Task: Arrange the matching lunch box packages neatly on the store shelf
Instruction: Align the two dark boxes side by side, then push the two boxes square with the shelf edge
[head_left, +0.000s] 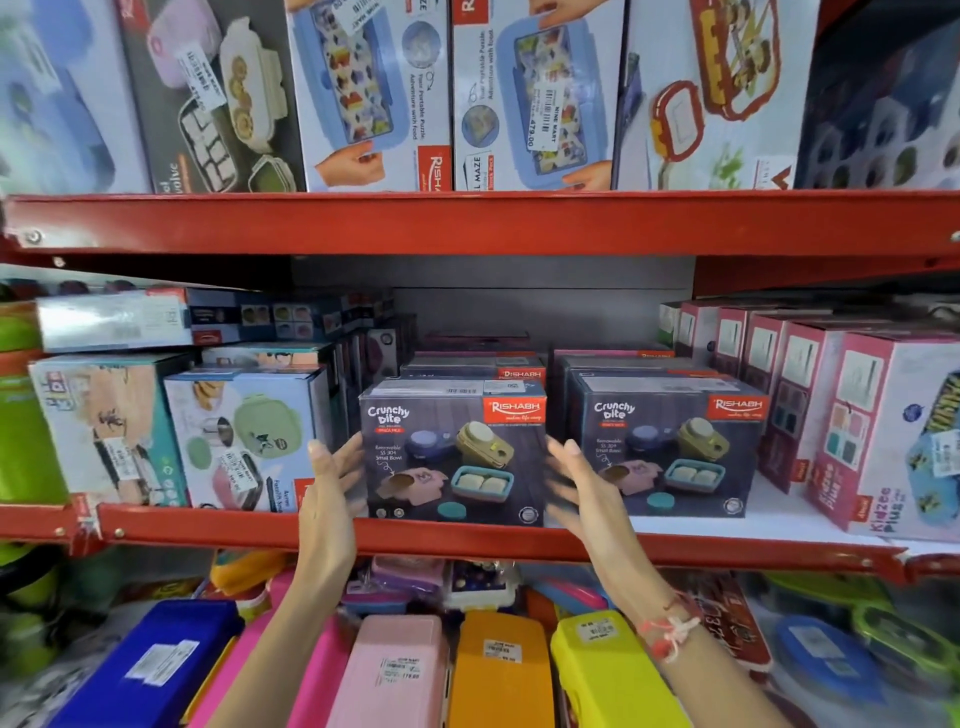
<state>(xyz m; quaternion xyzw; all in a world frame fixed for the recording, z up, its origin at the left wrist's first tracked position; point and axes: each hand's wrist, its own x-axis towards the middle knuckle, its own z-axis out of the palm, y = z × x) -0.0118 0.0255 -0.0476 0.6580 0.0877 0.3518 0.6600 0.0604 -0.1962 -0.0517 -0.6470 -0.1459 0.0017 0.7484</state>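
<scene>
Red metal shelves with a white deck fill the view, crowded with glossy cardboard packages. At the middle shelf's front edge stand two matching dark boxes, the left box and the right box, side by side. The left hand and right hand flank the left box, fingers spread, gripping nothing. Smooth plastic cases lie below.

Two Crunchy Bite boxes front the red middle shelf, with at least two more stacked rows behind them. Right of them stand five pink boxes. Above the shelf sit two blue puzzle-lunch-box packages. Two hands reach in.
</scene>
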